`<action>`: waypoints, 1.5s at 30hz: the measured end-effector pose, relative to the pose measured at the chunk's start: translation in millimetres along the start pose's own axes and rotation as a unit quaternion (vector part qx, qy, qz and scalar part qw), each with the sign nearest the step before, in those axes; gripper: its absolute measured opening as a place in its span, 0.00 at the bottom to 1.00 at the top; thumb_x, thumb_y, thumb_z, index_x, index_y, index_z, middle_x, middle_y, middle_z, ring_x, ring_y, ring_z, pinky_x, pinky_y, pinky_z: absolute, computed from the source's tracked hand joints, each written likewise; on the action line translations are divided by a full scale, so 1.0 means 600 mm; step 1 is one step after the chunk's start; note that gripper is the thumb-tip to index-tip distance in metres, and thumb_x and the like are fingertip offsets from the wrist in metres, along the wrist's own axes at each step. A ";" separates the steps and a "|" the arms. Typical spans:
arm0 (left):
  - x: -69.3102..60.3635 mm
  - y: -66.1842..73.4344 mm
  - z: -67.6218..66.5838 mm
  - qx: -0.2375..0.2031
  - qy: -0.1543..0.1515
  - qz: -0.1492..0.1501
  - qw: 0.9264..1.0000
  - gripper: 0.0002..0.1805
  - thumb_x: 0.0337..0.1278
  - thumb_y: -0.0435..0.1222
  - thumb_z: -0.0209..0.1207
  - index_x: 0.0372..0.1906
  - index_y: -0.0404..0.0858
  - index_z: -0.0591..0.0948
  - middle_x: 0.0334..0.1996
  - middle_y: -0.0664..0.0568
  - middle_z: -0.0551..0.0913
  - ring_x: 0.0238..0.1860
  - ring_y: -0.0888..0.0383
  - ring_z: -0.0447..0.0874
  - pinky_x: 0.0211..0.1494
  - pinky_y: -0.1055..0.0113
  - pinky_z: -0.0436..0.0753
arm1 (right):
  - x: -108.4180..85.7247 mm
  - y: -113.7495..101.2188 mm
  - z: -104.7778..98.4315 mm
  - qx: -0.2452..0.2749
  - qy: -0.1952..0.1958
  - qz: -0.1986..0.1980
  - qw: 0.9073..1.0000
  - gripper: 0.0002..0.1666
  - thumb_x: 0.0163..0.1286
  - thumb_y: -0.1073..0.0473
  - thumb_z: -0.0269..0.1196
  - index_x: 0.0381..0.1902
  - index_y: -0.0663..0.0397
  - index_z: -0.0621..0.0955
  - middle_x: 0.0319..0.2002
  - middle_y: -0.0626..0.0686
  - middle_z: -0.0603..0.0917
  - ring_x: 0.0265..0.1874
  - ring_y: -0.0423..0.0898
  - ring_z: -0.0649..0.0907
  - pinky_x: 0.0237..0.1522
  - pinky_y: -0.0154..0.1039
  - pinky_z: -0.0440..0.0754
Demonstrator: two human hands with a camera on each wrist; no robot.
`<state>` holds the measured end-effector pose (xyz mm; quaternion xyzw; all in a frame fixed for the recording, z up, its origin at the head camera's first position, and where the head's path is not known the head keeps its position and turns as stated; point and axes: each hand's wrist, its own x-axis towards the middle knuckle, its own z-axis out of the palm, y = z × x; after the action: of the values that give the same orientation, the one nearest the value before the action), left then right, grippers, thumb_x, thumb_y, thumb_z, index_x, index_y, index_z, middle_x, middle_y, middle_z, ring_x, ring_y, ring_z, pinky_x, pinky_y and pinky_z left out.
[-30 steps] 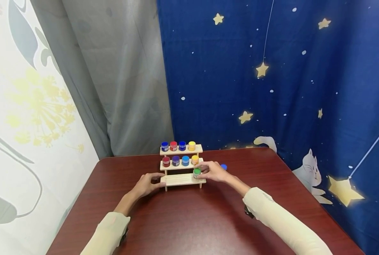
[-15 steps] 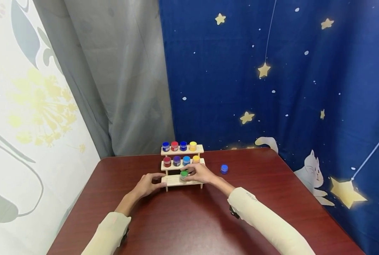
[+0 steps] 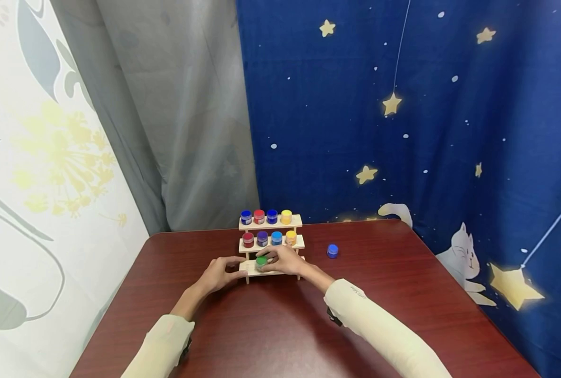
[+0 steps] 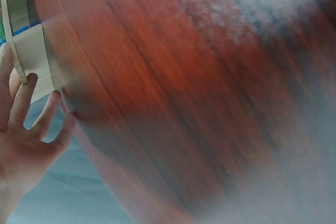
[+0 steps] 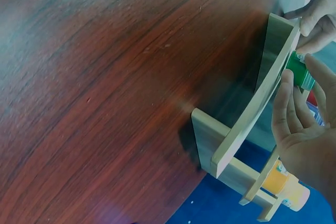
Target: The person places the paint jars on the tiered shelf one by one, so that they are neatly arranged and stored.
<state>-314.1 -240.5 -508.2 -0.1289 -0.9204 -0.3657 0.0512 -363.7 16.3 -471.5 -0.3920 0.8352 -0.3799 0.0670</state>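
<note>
A three-step wooden display rack (image 3: 244, 269) stands on the table with small paint jars on it. My left hand (image 3: 216, 274) holds the left end of its bottom step, thumb towards the front; in the left wrist view, the left hand's fingers (image 4: 50, 109) reach the rack's end. My right hand (image 3: 286, 260) pinches a green-lidded paint jar (image 3: 261, 263) at the left part of the bottom step. In the right wrist view the green jar (image 5: 300, 71) sits between thumb and fingers, upright at the step. Whether its base rests fully on the wood cannot be told.
Blue, red, blue and yellow jars (image 3: 286, 217) line the top step. Dark red, purple, light blue and orange-yellow jars (image 3: 276, 238) fill the middle one. A single blue jar (image 3: 332, 251) stands on the table (image 3: 379, 294) right of the rack. Curtains hang behind.
My right hand has moved left along the bottom step with the green jar, from its right end to near its left end. My left hand has stayed at the rack's end.
</note>
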 end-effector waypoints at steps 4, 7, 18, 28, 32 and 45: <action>0.000 0.001 0.002 0.003 0.001 0.002 1.000 0.22 0.60 0.46 0.73 0.57 0.44 0.88 0.51 0.46 0.89 0.54 0.48 0.87 0.58 0.48 0.83 | 0.000 -0.002 0.006 0.003 0.002 -0.007 1.000 0.23 0.66 0.64 0.74 0.58 0.64 0.84 0.52 0.59 0.89 0.48 0.52 0.90 0.47 0.33 0.86; 0.001 0.002 0.003 0.004 -0.002 0.001 1.000 0.22 0.60 0.46 0.74 0.57 0.45 0.88 0.51 0.46 0.89 0.53 0.48 0.87 0.58 0.48 0.83 | -0.001 -0.003 0.008 -0.002 0.008 -0.007 1.000 0.23 0.66 0.64 0.74 0.58 0.63 0.84 0.51 0.59 0.89 0.48 0.53 0.90 0.46 0.32 0.86; 0.003 0.005 0.004 -0.005 -0.005 -0.001 1.000 0.22 0.61 0.46 0.73 0.58 0.43 0.88 0.52 0.45 0.88 0.54 0.47 0.87 0.59 0.48 0.83 | -0.006 0.003 0.006 0.022 0.001 0.008 1.000 0.26 0.66 0.65 0.74 0.61 0.64 0.83 0.55 0.60 0.87 0.51 0.55 0.89 0.49 0.35 0.86; 0.002 0.006 0.003 -0.002 -0.011 -0.002 1.000 0.23 0.61 0.46 0.73 0.58 0.43 0.87 0.53 0.45 0.88 0.54 0.47 0.87 0.59 0.48 0.83 | -0.023 0.017 -0.008 0.034 -0.007 0.006 0.999 0.27 0.65 0.68 0.73 0.62 0.63 0.82 0.53 0.63 0.88 0.50 0.56 0.89 0.49 0.38 0.87; 0.003 0.005 0.004 -0.007 -0.011 -0.003 1.000 0.23 0.61 0.46 0.73 0.59 0.43 0.87 0.53 0.44 0.88 0.55 0.46 0.86 0.60 0.47 0.83 | -0.035 0.026 -0.016 0.033 -0.002 0.004 0.999 0.27 0.66 0.67 0.73 0.62 0.63 0.82 0.52 0.65 0.88 0.50 0.57 0.89 0.49 0.37 0.87; 0.003 0.000 0.000 0.004 -0.006 -0.011 1.000 0.22 0.60 0.45 0.73 0.58 0.44 0.87 0.53 0.46 0.88 0.54 0.48 0.86 0.59 0.48 0.83 | -0.077 0.051 -0.053 0.038 0.022 0.018 0.999 0.27 0.64 0.68 0.75 0.60 0.67 0.82 0.48 0.65 0.89 0.44 0.55 0.91 0.45 0.36 0.87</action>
<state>-315.6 -240.2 -507.9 -0.1207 -0.9235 -0.3618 0.0422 -363.7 79.6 -479.1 -0.3655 0.8284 -0.4186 0.0707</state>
